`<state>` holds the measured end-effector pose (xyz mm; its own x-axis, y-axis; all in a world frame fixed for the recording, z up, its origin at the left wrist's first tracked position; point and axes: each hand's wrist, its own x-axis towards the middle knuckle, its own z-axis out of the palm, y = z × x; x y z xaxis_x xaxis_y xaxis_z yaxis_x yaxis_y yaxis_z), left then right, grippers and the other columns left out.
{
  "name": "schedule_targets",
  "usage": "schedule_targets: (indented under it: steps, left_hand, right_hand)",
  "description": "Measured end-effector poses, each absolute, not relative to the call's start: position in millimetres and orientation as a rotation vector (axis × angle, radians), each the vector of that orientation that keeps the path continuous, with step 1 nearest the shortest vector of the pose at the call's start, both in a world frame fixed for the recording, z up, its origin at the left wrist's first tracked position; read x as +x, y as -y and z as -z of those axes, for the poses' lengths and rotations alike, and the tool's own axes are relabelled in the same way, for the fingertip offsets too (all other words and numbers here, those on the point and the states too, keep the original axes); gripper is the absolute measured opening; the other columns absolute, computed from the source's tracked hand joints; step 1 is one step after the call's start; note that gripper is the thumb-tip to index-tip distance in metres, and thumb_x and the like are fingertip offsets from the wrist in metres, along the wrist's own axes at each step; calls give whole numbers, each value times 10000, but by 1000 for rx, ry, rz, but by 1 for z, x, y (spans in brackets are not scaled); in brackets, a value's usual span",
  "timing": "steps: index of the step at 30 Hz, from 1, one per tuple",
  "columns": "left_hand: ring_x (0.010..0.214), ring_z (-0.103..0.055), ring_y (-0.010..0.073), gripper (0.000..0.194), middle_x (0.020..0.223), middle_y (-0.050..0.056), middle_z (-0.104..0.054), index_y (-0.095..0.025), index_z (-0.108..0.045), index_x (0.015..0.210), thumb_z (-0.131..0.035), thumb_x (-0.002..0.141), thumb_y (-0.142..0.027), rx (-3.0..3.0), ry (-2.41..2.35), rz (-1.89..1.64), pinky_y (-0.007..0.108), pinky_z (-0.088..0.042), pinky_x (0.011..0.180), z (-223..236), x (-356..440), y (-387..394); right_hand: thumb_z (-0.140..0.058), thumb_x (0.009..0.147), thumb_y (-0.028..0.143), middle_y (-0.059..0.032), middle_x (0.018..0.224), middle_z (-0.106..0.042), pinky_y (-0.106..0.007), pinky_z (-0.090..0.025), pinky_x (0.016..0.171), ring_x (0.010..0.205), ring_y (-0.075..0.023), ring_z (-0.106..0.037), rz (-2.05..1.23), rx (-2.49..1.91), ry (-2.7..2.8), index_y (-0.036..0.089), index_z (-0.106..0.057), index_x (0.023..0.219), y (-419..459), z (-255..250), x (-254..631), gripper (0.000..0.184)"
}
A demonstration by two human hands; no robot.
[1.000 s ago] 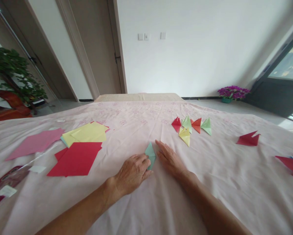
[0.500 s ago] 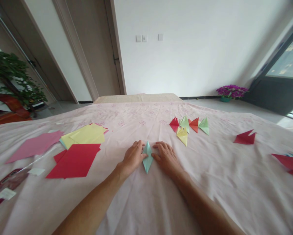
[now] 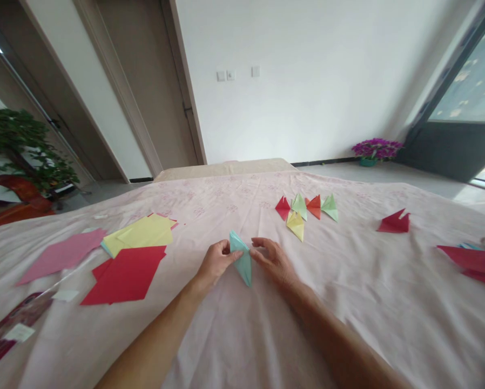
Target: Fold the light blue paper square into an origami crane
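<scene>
A light blue folded paper, shaped like a long diamond, stands tilted over the cloth in front of me. My left hand pinches its left side, thumb on the near face and fingers behind. At its right edge is my right hand, with the fingers curved and apart. The right thumb tip is at the paper's edge; whether it presses on it I cannot tell. Beyond the right hand sit several small folded paper pieces: a red one, a yellow one, an orange-red one and a pale green one.
Red sheets, yellow sheets and pink sheets lie on the left of the pink cloth. A clear packet is at the near left. On the right are a dark red folded piece and more red paper.
The blue paper has been lifted from lying flat and turned, its top now leaning left. My left hand has closed on it. My right fingers have curled slightly. The view has shifted a little.
</scene>
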<state>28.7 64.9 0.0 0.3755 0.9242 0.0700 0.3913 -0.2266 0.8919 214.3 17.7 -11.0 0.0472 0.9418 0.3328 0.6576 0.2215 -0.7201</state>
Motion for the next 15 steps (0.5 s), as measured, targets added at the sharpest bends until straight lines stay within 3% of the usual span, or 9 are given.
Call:
schedule_targets:
  steps: [3, 7, 15]
  left_hand:
    - [798, -598, 161, 394, 893, 55, -665, -129, -605, 981, -568, 827, -490, 1711, -1087, -934, 250, -471, 720, -3, 25, -45]
    - [599, -487, 90, 279, 697, -22, -566, -151, -605, 845, -679, 781, -413, 1484, -941, -1123, 184, -397, 540, -6, 19, -29]
    - [524, -475, 76, 246, 646, -16, -569, -125, -620, 763, -720, 758, -349, 1239, -825, -1167, 182, -394, 446, -8, 12, -9]
  right_hand:
    - [-536, 882, 481, -37, 948, -712, -294, -494, 752, 879, -204, -647, -599, -1378, 1644, 212, -681, 1005, -11, 4, 206, 330]
    - [-567, 873, 429, -14, 709, -680, -250, -467, 624, 674, -162, -619, -734, -1221, 1578, 178, -699, 805, -1, -4, 189, 292]
    - [-596, 873, 301, 8, 653, -604, -251, -430, 618, 628, -130, -568, -521, -1112, 1687, 191, -647, 701, 18, -20, 174, 210]
